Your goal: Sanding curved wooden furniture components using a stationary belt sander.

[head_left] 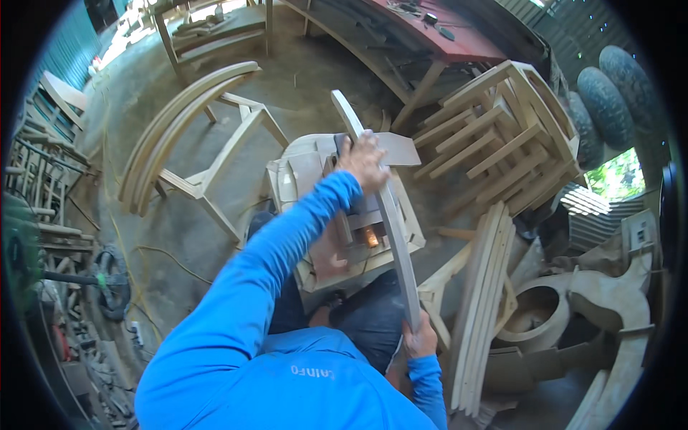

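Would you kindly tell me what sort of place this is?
Probably a woodworking shop, judging by the long wooden strip in the middle, the curved boards at the left and the slatted frames at the right.

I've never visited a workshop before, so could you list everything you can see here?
Wooden strip: one, pale tan, centre
Low workbench: one, tan, beneath the strip
Curved slats: at least two, brown, left
Wooden stand: one, tan, supporting the slats
Red table: one, top
Slatted wooden pieces: several, tan, stacked right
Tyres: three visible, dark grey, upper right
Long boards: several, pale tan, lower right
Wood scraps: uncountable, left edge
Left hand: one, blue-sleeved, on the strip
Right hand: one, blue-sleeved, holding its near end
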Tool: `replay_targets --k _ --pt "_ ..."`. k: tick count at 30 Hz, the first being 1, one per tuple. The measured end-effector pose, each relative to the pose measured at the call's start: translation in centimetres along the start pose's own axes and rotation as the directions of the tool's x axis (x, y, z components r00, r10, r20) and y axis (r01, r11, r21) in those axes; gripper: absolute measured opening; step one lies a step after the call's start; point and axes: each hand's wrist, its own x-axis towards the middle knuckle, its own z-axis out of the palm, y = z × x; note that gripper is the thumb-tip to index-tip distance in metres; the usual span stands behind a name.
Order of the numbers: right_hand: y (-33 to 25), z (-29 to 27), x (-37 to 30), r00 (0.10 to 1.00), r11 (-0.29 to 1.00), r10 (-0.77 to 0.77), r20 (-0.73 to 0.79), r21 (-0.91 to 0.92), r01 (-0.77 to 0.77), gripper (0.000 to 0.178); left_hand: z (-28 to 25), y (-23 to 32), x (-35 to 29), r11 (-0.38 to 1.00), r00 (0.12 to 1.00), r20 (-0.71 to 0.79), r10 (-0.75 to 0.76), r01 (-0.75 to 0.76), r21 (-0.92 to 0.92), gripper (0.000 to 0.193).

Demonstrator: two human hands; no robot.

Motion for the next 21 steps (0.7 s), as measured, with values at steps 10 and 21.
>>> replay_targets --k 10,21 --pt "-8.6 3.1 14.5 0.989 0.948 -0.148 0.006 -0.282 0.144 0.04 -0.5 -12.7 11.1 0.976 0.963 0.164 -0.215 0.217 0.009 0.065" --pt "9.2 -1.8 -9.6 0.982 0.982 -0.19 0.002 0.008 0.19 0.044 2.0 8.9 -11.5 0.997 0.975 -0.223 -0.015 -0.002 -0.074 0.071"
